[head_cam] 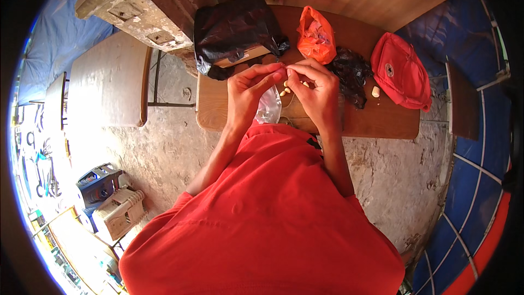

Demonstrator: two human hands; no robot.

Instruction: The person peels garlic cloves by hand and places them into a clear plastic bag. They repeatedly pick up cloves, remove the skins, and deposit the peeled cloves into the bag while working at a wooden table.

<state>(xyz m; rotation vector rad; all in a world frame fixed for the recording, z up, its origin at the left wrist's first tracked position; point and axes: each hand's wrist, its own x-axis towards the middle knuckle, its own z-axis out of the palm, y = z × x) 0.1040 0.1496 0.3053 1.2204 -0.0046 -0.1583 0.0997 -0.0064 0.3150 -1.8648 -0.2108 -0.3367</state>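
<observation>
My left hand [246, 92] and my right hand [317, 86] meet fingertip to fingertip above the table. Pinched between them is a small piece [283, 66], mostly hidden by the fingers; it looks like a garlic clove or a bit of its skin. Below the hands lie several pale peeled cloves [287, 89], apparently garlic. A clear plastic bag [269, 106] sits under my left hand, close to my red shirt. Part of a wooden board [301, 112] shows between my wrists.
On the brown wooden table [213, 104] are a black plastic bag [235, 24] over a cardboard box, an orange plastic bag [315, 45], a crumpled black bag [350, 71], a red backpack [403, 73] and a small pale lump [375, 91]. Plastic chairs [118, 213] stand behind left.
</observation>
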